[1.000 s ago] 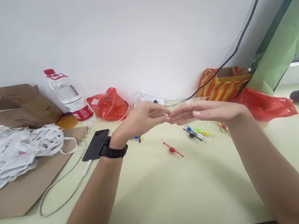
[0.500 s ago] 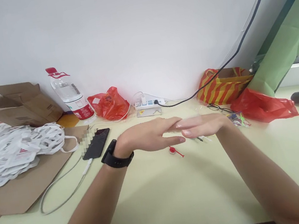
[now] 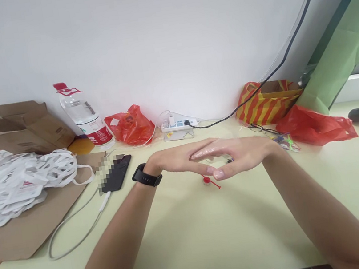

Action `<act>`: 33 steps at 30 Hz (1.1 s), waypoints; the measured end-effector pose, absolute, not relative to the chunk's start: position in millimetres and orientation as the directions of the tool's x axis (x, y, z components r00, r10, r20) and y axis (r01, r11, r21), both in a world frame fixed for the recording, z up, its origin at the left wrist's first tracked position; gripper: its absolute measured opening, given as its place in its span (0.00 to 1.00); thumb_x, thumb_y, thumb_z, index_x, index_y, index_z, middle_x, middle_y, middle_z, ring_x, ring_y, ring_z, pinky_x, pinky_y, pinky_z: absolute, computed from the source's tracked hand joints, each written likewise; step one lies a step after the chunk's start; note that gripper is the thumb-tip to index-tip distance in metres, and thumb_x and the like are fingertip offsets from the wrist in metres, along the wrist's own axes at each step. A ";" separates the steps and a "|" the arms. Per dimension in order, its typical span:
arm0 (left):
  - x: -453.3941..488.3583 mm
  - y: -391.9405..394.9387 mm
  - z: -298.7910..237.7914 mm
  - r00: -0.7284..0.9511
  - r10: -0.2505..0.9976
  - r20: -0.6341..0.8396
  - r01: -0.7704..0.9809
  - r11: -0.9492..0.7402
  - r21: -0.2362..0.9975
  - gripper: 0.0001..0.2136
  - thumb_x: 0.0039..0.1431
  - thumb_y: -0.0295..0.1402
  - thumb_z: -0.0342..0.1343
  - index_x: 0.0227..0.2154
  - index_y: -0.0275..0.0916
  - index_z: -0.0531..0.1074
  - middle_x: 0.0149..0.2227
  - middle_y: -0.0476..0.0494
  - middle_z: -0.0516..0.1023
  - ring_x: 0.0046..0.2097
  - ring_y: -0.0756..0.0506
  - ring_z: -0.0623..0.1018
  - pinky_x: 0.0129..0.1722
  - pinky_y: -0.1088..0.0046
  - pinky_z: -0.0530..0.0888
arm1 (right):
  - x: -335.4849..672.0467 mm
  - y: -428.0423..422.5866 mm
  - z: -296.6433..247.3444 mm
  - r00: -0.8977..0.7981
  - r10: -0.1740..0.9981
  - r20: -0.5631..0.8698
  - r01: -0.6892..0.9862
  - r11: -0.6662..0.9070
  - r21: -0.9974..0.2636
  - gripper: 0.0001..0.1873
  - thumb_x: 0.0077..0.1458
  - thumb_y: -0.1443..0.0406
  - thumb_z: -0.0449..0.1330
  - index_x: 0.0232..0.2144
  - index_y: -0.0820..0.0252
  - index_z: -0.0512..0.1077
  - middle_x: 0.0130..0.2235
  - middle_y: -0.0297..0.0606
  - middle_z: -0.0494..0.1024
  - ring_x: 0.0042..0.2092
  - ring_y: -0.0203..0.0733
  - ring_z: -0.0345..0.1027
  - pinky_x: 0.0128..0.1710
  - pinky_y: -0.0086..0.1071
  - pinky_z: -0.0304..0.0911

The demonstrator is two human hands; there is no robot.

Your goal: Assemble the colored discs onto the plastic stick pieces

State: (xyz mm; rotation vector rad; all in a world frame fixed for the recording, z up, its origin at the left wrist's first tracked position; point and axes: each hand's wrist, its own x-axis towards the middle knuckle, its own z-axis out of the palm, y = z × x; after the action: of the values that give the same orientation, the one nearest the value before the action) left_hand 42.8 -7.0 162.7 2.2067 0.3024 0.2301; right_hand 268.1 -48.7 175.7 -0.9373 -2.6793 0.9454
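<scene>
And here the left hand (image 3: 184, 157) and right hand (image 3: 245, 154) overlap at the fingers, each grip wide, thumb spread, above the worktop (image 3: 196, 249), where the red spinner (image 3: 207, 180) lies partly hidden behind the thumbs, black phone (image 3: 121, 172) off to the left.

Pale table (image 3: 196, 249) beneath black phone (image 3: 118, 174), red spinner (image 3: 207, 180), red bags (image 3: 318, 127).

Vs. 1 sec ago, bare L hand (image 3: 179, 158) & bare R hand (image 3: 248, 153) had moved lower in view, hid far tip of red plastic arrow-ended spinner (image 3: 207, 180), uncovered white rectangular power strip (image 3: 180, 124).
</scene>
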 end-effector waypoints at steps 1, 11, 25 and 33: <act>42.2 -3.7 159.9 0.956 0.288 0.054 0.122 -0.557 0.822 0.31 0.61 0.46 0.65 0.65 0.46 0.67 0.61 0.40 0.76 0.62 0.35 0.75 0.57 0.59 0.73 | 268.3 -48.7 177.4 -0.801 0.598 -0.031 0.486 0.618 -0.618 0.36 0.62 0.43 0.64 0.66 0.49 0.71 0.70 0.41 0.67 0.69 0.59 0.62 0.66 0.47 0.63; 5.3 38.8 131.5 0.830 0.539 -0.141 0.401 -0.404 0.822 0.38 0.60 0.41 0.65 0.71 0.51 0.59 0.52 0.42 0.74 0.52 0.39 0.77 0.52 0.59 0.72 | 280.1 -38.1 174.1 -0.532 0.815 0.232 0.578 0.549 -0.603 0.16 0.65 0.51 0.60 0.37 0.57 0.77 0.38 0.38 0.82 0.39 0.42 0.74 0.40 0.34 0.67; -13.4 46.5 123.0 0.762 0.632 -0.136 0.417 -0.319 0.851 0.36 0.61 0.44 0.62 0.71 0.50 0.59 0.50 0.43 0.71 0.51 0.42 0.73 0.47 0.67 0.71 | 211.3 -38.3 109.7 -0.400 0.757 -0.516 0.890 0.456 -0.021 0.16 0.60 0.60 0.64 0.44 0.66 0.79 0.48 0.57 0.81 0.46 0.60 0.79 0.33 0.38 0.67; -16.1 46.5 126.1 0.788 0.604 -0.118 0.374 -0.319 0.871 0.35 0.62 0.44 0.61 0.71 0.48 0.59 0.47 0.42 0.72 0.46 0.42 0.75 0.42 0.68 0.72 | 234.9 -31.6 122.5 -0.438 0.801 -0.408 0.886 0.460 -0.047 0.11 0.57 0.72 0.59 0.40 0.62 0.79 0.47 0.50 0.83 0.43 0.51 0.78 0.33 0.35 0.62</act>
State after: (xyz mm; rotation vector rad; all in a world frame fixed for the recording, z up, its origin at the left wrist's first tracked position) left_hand -16.1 46.5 126.1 1.9458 0.7366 0.2791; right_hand 234.9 -31.6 122.5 -1.7745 -2.9545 0.4517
